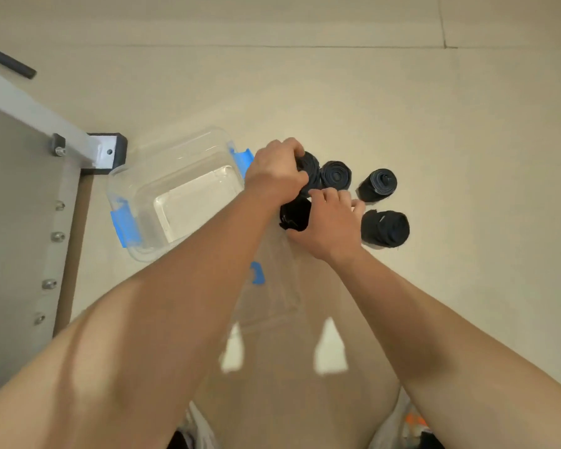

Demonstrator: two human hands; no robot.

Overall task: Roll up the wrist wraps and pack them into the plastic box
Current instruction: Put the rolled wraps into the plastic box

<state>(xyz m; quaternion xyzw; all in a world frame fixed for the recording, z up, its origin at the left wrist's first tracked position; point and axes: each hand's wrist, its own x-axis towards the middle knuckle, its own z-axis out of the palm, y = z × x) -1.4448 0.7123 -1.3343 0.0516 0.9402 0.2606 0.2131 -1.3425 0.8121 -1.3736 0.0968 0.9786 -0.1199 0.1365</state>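
Standing open on the pale floor (402,108) beside a metal frame foot (106,153), the clear plastic box (143,189) sits left of both hands, with its lid (272,286) flat under the forearms. Just right of the box, the left hand (277,173) curls round one rolled black wrist wrap (308,166), and the right hand (329,225) grips a second roll (295,215) below it. A third roll (336,175) touches the first, while an upper roll (378,184) and a lower roll (386,228) lie apart, further right.
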